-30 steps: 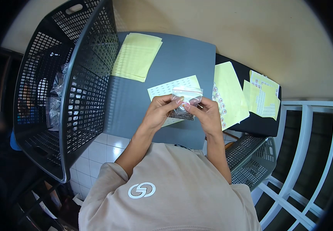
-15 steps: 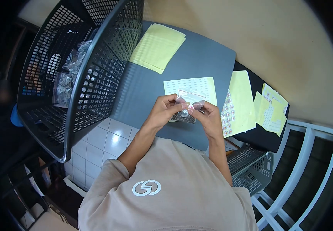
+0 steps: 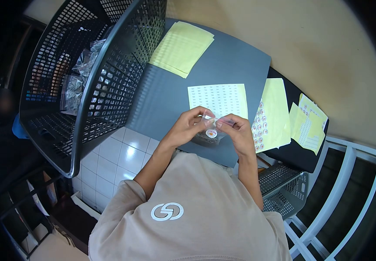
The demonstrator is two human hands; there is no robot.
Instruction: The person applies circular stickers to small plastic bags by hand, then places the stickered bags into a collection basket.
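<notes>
Between both hands (image 3: 184,128), a plastic bag (image 3: 207,138).

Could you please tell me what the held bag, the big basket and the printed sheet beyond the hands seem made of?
Held bag: thin, glossy plastic, it seems; dark contents show through it.
Big basket: probably rigid moulded plastic with a slight sheen, judging by its regular perforations.
Printed sheet: apparently thin matte paper, flat and without glare; coated stock is possible.

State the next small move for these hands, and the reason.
Perhaps press along the top of the clear bag to check it is shut: the left hand and right hand pinch its upper part, the round sticker shows on it, and the seal's state cannot be told.
</notes>
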